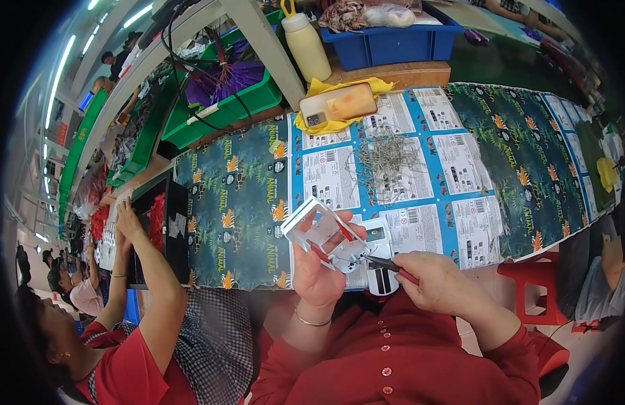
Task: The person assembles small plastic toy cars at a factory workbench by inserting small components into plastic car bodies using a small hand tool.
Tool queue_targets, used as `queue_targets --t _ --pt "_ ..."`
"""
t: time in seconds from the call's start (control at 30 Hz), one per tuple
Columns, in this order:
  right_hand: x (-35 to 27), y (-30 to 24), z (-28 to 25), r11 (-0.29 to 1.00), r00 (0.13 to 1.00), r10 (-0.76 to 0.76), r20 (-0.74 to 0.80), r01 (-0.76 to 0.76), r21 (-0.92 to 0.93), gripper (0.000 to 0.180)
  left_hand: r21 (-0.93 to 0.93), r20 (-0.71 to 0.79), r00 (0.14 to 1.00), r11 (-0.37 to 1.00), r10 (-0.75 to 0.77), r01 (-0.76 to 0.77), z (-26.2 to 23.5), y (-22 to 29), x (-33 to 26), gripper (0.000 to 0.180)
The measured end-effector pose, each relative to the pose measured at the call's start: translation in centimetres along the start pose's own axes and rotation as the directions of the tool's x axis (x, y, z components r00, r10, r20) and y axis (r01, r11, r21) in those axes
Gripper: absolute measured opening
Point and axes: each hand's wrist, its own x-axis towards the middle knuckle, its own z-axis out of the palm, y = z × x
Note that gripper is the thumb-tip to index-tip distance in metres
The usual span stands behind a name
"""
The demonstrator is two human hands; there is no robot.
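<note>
My left hand (319,277) is closed around a white plastic housing (300,219), an open box-like frame with red and clear parts inside. The housing is tilted above the table's front edge. In my right hand (437,280) are pliers (408,275) with dark red handles, their dark tip touching the small metal parts at the housing's lower end. Just behind and below lies another white piece (384,285) with a black slot; whether it joins the housing I cannot tell. Beyond my hands a loose pile of thin metal pins (391,165) lies on the table covering.
A phone (339,106) on a yellow cloth (319,88), a cream bottle (305,47) and a blue bin (393,47) stand at the back. Green crates (211,115) are at back left. A co-worker (143,324) sits close on my left; a red stool (538,290) is at right.
</note>
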Motion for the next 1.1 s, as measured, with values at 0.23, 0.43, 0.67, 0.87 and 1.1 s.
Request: queue_targets --t 0.23,0.43,0.67,0.87,1.1 --pt "0.1 0.0 -0.1 1.000 1.000 -0.004 0.018 0.004 -0.008 0.016 0.209 -0.051 0.998 0.978 0.023 -0.011 0.0 -0.3 -0.1 0.071" --pt "-0.1 0.2 0.0 1.000 1.000 -0.017 -0.007 0.017 -0.020 0.014 0.144 -0.106 0.994 0.989 -0.016 0.031 0.2 -0.4 -0.2 0.073" --pt "0.0 0.3 0.2 0.997 0.999 -0.024 -0.026 0.022 -0.074 0.013 0.326 -0.164 0.986 0.945 0.036 0.020 0.8 -1.0 -0.1 0.075" --pt "0.5 0.0 0.4 0.951 0.997 -0.061 -0.042 0.045 -0.304 0.013 0.439 -0.147 0.981 0.897 0.129 -0.052 0.8 -2.3 -0.3 0.076" --pt "2.1 -0.6 -1.0 0.800 0.977 -0.199 0.077 0.207 -0.563 0.013 0.617 -0.113 0.978 0.784 0.178 -0.071 0.3 -3.0 -0.8 0.072"
